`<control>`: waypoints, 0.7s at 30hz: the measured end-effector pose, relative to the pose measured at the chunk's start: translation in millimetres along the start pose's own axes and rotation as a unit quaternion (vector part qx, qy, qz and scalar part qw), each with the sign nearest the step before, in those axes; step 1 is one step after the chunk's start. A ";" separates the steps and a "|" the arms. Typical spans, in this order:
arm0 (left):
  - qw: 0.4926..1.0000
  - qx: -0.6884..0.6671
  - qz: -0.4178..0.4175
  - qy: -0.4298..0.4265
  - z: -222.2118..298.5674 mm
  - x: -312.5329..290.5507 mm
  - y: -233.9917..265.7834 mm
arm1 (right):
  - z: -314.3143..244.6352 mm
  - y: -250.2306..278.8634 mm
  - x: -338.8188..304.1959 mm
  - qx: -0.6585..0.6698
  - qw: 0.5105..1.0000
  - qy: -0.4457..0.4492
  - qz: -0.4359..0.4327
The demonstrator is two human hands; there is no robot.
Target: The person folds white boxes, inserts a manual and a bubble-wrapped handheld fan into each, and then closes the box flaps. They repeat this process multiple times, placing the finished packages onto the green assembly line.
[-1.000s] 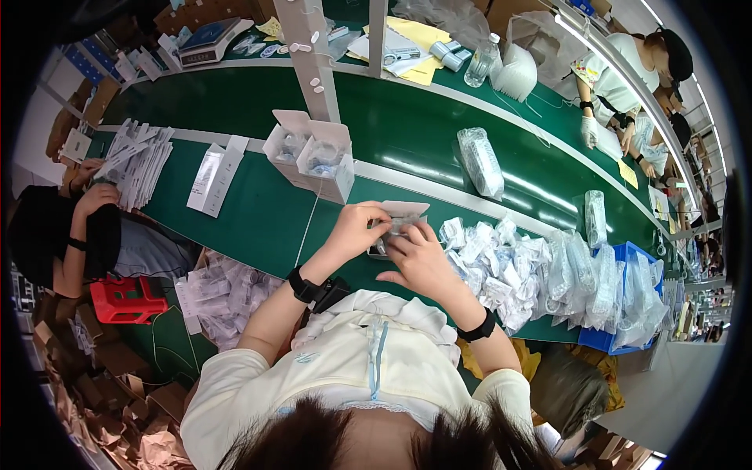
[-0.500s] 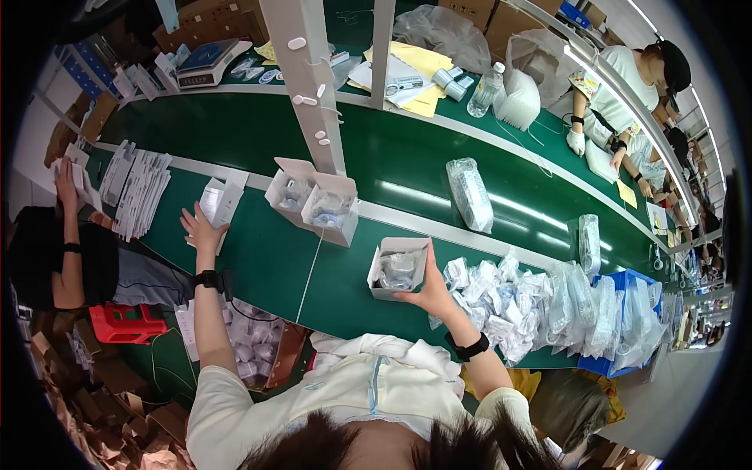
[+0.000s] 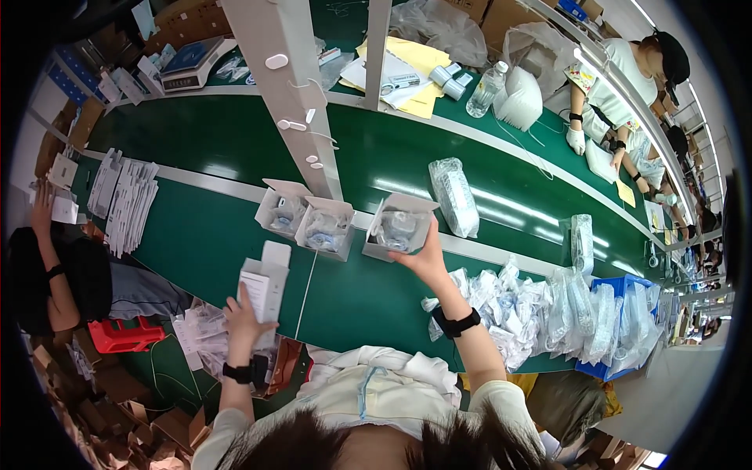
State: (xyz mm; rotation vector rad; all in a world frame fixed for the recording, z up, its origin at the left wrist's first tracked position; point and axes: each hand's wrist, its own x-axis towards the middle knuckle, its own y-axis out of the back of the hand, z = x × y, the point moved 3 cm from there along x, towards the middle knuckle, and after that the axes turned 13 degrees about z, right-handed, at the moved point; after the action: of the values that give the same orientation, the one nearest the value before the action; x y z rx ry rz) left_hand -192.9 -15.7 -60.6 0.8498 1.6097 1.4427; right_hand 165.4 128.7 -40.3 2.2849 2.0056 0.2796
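1. A green tabletop [image 3: 345, 313] curves across the middle of the frame.
2. Beyond it, bordered by a pale rail [image 3: 211, 184], lies a glossy green strip [image 3: 196, 141] with white reflections.
3. A far green bench [image 3: 548, 137] runs from the top centre toward the right.
4. A thick grey post [image 3: 282, 94] rises at upper centre-left, beside a thinner post [image 3: 377, 63].
5. At upper right, a lit tube [image 3: 587, 63] slants downward.
6. A red plastic stool [image 3: 125, 337] stands at lower left, near brown cardboard [image 3: 102, 392].
7. A blue panel [image 3: 70, 82] shows at upper left.
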 end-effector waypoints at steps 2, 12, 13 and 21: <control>0.995 -0.052 -0.090 0.002 18.8 -25.5 1.1 | -0.2 -19.7 9.2 -0.012 0.999 0.019 -0.032; 0.873 -0.486 0.023 -0.013 16.5 30.6 -53.9 | 48.8 38.3 89.2 -0.232 0.953 0.114 0.158; 0.836 -0.547 -0.030 0.039 20.0 23.6 -56.3 | 58.8 44.2 103.7 -0.376 0.900 0.094 0.202; 0.713 -0.671 -0.184 0.089 18.0 -16.5 -22.1 | 98.7 32.6 137.3 -0.441 0.893 -0.090 -0.006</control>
State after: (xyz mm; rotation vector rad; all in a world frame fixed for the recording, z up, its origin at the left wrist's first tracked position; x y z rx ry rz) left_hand -168.7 -24.8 -81.2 -0.4610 0.3961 1.8633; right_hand 233.2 265.5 -120.0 1.6283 1.3633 0.7571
